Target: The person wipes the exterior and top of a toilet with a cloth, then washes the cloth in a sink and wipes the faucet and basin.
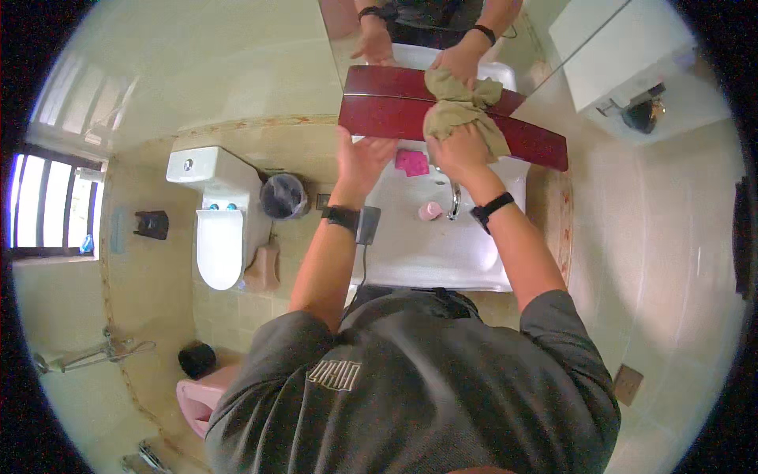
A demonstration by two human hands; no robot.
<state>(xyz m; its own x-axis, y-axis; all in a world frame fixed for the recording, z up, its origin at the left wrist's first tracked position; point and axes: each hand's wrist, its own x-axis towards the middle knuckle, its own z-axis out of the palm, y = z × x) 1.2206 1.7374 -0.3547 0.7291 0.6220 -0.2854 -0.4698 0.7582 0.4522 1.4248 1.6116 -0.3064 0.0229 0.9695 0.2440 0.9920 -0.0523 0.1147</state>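
Observation:
My right hand [464, 154] presses a crumpled olive-tan cloth [452, 118] against a dark red shelf [383, 118] below the mirror [410, 35]. Part of the cloth drapes over the shelf's front edge. To the left, my left hand [362, 164] is open, palm turned up, its fingertips by the shelf's front edge and holding nothing. The mirror repeats both hands and the cloth. Beneath my hands is the white sink [403, 257], with a bright pink cloth [412, 163] on its back rim. A small pink cup [430, 211] sits beside the chrome faucet [454, 201].
A grey box-shaped device [368, 226] with a cable is at my left wrist. Left of the sink stand a lined waste bin [284, 197] and a white toilet [221, 249]. A pink stool [197, 401] is at lower left. On the right wall hangs a white cabinet [600, 55].

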